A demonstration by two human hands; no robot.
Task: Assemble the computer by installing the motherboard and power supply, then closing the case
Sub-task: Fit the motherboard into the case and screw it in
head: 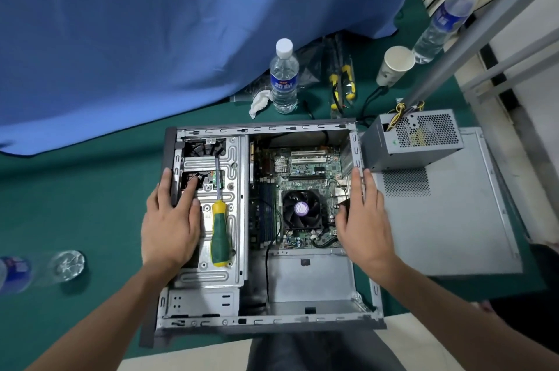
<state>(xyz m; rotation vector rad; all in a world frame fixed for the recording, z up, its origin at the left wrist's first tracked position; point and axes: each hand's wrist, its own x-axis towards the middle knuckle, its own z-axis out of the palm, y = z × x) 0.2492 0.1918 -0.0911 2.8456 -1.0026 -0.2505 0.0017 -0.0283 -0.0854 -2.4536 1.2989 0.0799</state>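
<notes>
The open computer case [311,283] lies on its side on the green table. Inside it on the right sits the green motherboard [305,171] with its black CPU fan [301,209]. My left hand [171,219] rests flat on the metal drive bay, thumb over the case's left edge. My right hand [361,219] lies with straight fingers along the case's right wall, thumb inside near the board. The grey power supply [411,140] stands outside the case at the right, on the loose side panel [447,219]. A green-and-yellow screwdriver [219,228] lies on the drive bay.
A water bottle [283,77], a crumpled tissue [259,102], yellow-handled pliers [341,83] and a paper cup [393,65] stand behind the case. Another bottle [441,19] is at the far right, one more [36,269] lies at the left. Blue cloth [151,31] covers the back.
</notes>
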